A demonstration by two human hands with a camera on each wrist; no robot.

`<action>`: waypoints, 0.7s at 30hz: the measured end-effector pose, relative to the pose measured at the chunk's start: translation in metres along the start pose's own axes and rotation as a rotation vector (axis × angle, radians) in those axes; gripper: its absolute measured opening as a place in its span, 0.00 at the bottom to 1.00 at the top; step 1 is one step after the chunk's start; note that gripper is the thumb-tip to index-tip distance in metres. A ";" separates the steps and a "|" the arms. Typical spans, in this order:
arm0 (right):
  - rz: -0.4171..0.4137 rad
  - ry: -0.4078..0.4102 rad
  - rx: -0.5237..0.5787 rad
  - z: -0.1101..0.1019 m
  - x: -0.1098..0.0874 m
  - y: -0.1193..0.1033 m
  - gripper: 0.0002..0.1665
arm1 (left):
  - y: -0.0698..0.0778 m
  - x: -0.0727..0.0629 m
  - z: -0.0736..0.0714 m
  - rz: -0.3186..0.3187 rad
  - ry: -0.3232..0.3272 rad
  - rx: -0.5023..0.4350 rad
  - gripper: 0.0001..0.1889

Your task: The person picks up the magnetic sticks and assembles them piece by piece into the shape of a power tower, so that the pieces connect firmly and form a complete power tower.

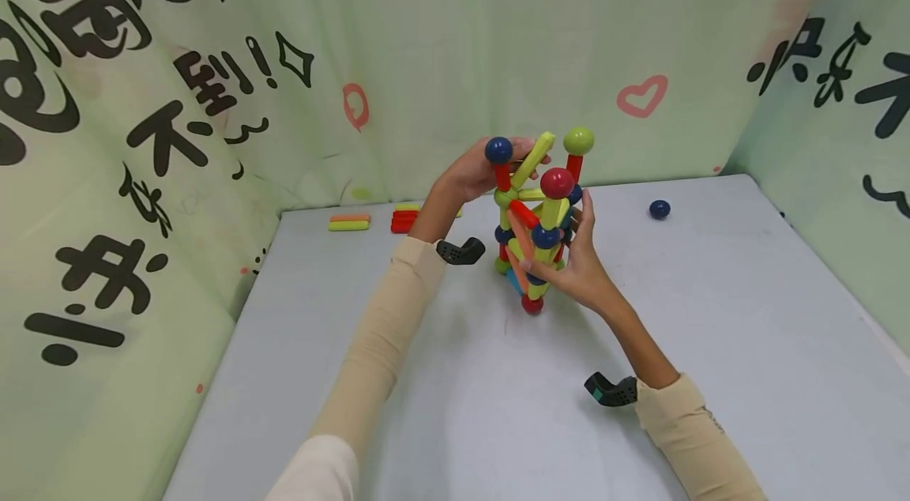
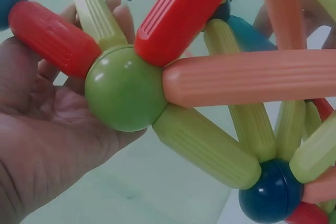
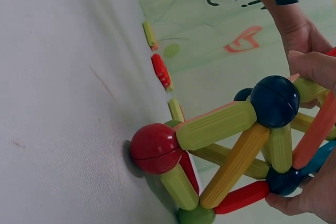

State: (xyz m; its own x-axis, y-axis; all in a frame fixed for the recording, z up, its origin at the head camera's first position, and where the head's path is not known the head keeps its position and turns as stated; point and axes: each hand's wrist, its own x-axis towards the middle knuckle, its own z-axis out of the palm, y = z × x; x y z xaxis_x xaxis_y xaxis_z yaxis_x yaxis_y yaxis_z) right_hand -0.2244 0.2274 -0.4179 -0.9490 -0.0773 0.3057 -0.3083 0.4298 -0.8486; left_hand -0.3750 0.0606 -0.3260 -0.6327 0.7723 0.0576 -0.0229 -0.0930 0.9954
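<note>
A tower of magnetic sticks and balls (image 1: 543, 236) stands on the table, its red bottom ball (image 3: 155, 148) low at the tabletop in the right wrist view. My left hand (image 1: 472, 171) reaches behind its upper left side, fingers curled around a yellow-green stick (image 1: 533, 159) that slants up from a green ball (image 2: 126, 88). A red stick topped by a dark blue ball (image 1: 499, 150) rises beside that hand. With thumb in front and fingers at the far side, my right hand (image 1: 579, 268) grips the tower's lower right part. A red ball (image 1: 557, 183) and a lime ball (image 1: 579, 141) top other sticks.
Orange and yellow-green sticks (image 1: 349, 223) lie at the table's back left, with red sticks (image 1: 404, 221) beside them. One loose dark blue ball (image 1: 659, 209) sits at the back right. A printed green curtain (image 1: 441, 50) hangs behind the table (image 1: 498, 406).
</note>
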 end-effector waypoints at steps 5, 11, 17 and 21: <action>0.001 0.001 -0.001 0.001 -0.001 0.001 0.75 | 0.007 0.001 0.002 -0.104 -0.020 -0.005 0.22; 0.000 -0.002 -0.003 0.001 -0.001 0.001 0.75 | 0.015 -0.002 0.005 -0.135 -0.060 0.039 0.23; -0.017 0.016 0.003 0.004 0.000 0.002 0.75 | -0.001 -0.006 -0.011 -0.095 0.080 0.042 0.23; -0.059 0.048 0.006 0.010 0.002 0.001 0.78 | -0.020 -0.026 -0.037 -0.082 0.400 0.101 0.19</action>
State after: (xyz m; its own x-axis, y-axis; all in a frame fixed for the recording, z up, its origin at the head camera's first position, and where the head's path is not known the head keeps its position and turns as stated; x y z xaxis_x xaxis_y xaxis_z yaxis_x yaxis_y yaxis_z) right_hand -0.2271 0.2192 -0.4228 -0.9251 -0.0589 0.3751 -0.3638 0.4205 -0.8312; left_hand -0.3862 0.0190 -0.3506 -0.8829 0.4681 -0.0368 -0.0223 0.0365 0.9991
